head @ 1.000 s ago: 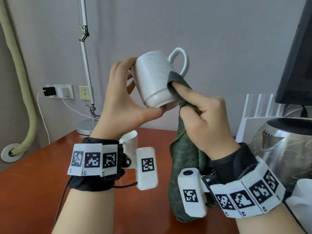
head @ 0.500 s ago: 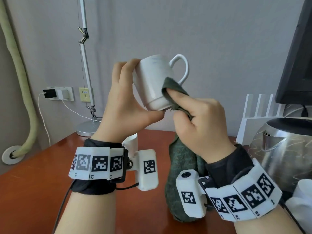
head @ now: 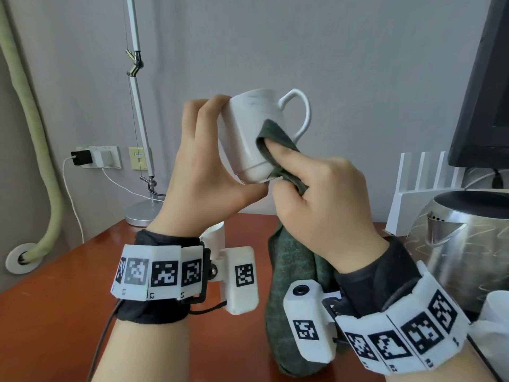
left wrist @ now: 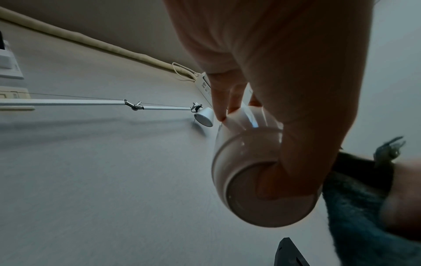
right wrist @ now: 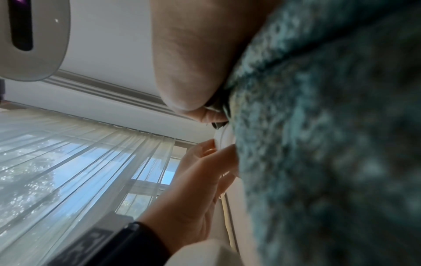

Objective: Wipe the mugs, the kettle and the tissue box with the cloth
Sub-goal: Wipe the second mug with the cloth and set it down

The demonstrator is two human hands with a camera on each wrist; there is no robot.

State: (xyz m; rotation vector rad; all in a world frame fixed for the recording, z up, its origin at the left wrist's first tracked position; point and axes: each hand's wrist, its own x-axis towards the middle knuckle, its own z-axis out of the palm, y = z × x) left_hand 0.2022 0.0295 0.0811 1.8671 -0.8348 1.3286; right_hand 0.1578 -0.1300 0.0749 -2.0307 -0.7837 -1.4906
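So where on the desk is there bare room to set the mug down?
Bare table lies left of the left hand, bordered by the lamp base. Another strip runs between the wrists, beside the hanging cloth. The right is crowded by the kettle.

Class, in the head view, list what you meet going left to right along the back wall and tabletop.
Green hose → wall sockets → lamp base → left hand → mug → right hand → kettle
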